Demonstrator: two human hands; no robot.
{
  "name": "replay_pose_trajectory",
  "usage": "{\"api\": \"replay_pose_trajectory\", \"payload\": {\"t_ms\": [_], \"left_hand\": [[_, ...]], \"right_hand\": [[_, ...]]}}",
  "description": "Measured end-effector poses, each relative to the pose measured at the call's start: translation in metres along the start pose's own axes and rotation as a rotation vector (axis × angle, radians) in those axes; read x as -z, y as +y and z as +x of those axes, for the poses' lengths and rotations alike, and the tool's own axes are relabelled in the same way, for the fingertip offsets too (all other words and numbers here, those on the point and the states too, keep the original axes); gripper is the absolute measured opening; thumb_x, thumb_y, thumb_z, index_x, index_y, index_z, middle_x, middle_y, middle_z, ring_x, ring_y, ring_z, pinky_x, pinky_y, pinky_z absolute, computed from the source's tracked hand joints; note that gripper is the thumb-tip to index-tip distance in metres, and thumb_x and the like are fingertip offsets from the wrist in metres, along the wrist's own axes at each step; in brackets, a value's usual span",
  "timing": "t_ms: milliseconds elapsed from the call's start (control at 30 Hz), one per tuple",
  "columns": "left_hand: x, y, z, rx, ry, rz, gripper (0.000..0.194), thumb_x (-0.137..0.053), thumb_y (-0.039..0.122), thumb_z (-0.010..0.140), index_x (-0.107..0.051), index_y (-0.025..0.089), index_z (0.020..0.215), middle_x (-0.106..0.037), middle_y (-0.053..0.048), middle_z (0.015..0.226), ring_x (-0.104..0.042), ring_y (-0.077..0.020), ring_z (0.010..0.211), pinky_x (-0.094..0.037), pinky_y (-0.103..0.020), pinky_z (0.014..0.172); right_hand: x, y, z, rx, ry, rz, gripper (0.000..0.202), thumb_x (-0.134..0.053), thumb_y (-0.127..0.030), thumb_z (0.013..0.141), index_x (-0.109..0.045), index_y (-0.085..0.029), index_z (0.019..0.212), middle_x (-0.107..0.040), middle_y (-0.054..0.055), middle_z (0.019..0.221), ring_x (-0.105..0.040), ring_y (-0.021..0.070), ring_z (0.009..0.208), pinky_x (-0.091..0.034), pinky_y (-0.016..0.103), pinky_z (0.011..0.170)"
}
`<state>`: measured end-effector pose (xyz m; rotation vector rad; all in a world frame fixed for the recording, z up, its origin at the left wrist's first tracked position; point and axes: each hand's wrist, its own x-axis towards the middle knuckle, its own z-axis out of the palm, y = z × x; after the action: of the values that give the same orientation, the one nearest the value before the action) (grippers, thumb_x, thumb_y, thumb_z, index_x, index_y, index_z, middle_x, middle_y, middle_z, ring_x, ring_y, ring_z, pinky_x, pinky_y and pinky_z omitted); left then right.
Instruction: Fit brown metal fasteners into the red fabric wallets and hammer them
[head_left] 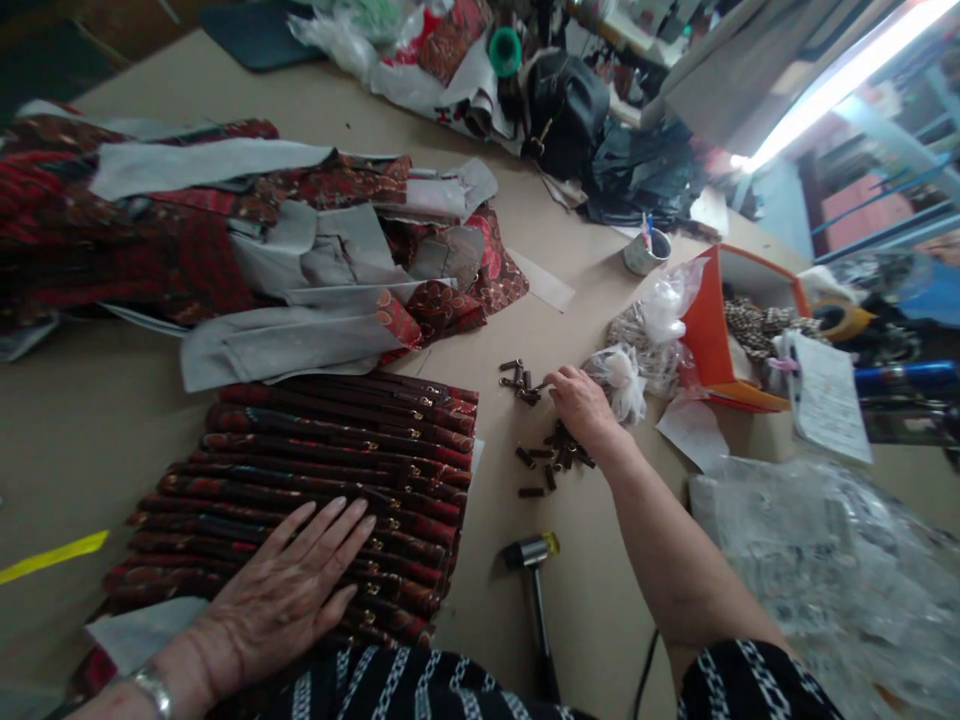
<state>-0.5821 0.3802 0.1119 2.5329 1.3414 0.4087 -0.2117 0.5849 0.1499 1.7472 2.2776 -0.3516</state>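
My left hand point(300, 560) lies flat, fingers spread, on a row of dark red patterned fabric pieces point(300, 465) with small gold zipper pulls. Over the table, my right hand point(581, 400) reaches to small dark brown tabs point(521, 380), its fingertips bent together at the edge of that group. Whatever those fingertips hold is too small to make out. More brown tabs point(551, 460) are scattered just below the right hand. Nearer to me lies a hammer point(534, 560) with a black and yellow head.
Patterned fabric with grey backing point(300, 250) is heaped at the back left. Right of my right hand are knotted plastic bags point(622, 380), an orange box point(709, 335) and clear plastic point(817, 560). A cup with pens point(646, 250) and a black bag point(566, 110) stand farther back.
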Motion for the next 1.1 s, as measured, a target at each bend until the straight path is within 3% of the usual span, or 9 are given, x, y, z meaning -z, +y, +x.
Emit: {"api": "replay_pose_trajectory", "payload": {"t_ms": [167,400,533,733,1100], "left_hand": [[0.002,0.001,0.000,0.005,-0.022,0.002,0.055,-0.053,0.043,0.083,-0.047,0.021,0.133,-0.050,-0.011,0.137,-0.041,-0.0275,0.129,-0.018,-0.046,0.114],[0.003,0.002,0.000,0.007,-0.042,0.013,0.056,-0.053,0.046,0.083,-0.048,0.021,0.133,-0.050,-0.010,0.137,-0.042,-0.0284,0.128,-0.020,-0.047,0.113],[0.002,0.001,-0.001,0.022,-0.050,-0.001,0.053,-0.052,0.044,0.084,-0.050,0.020,0.130,-0.050,-0.011,0.137,-0.041,-0.0289,0.129,-0.020,-0.048,0.113],[0.004,0.002,-0.001,0.010,-0.054,0.006,0.055,-0.054,0.046,0.083,-0.050,0.020,0.131,-0.049,-0.011,0.138,-0.041,-0.0287,0.129,-0.019,-0.047,0.114],[0.004,0.002,-0.001,0.015,-0.058,0.013,0.052,-0.053,0.047,0.083,-0.052,0.020,0.129,-0.050,-0.010,0.137,-0.042,-0.0286,0.128,-0.020,-0.047,0.113]], "right_hand": [[-0.006,-0.007,0.012,0.027,0.002,0.002,0.024,-0.040,-0.014,0.090,-0.061,-0.022,0.100,-0.060,0.007,0.104,-0.054,0.0173,0.098,-0.040,0.023,0.081],[-0.006,0.011,-0.021,-0.098,-0.044,-0.064,0.022,-0.044,-0.014,0.086,-0.064,-0.019,0.097,-0.062,0.010,0.096,-0.057,0.0210,0.091,-0.042,0.027,0.074],[0.000,-0.005,-0.018,-0.022,0.043,0.013,0.027,-0.043,-0.019,0.089,-0.059,-0.020,0.110,-0.060,0.010,0.106,-0.053,0.0210,0.103,-0.040,0.027,0.086],[-0.014,-0.025,0.006,0.035,0.058,0.165,0.019,-0.047,-0.017,0.087,-0.061,-0.019,0.100,-0.062,0.008,0.100,-0.055,0.0184,0.094,-0.040,0.026,0.081],[-0.028,0.005,-0.027,-0.109,0.086,0.202,0.021,-0.049,-0.019,0.083,-0.064,-0.021,0.099,-0.064,0.003,0.092,-0.059,0.0160,0.081,-0.042,0.024,0.074]]}}
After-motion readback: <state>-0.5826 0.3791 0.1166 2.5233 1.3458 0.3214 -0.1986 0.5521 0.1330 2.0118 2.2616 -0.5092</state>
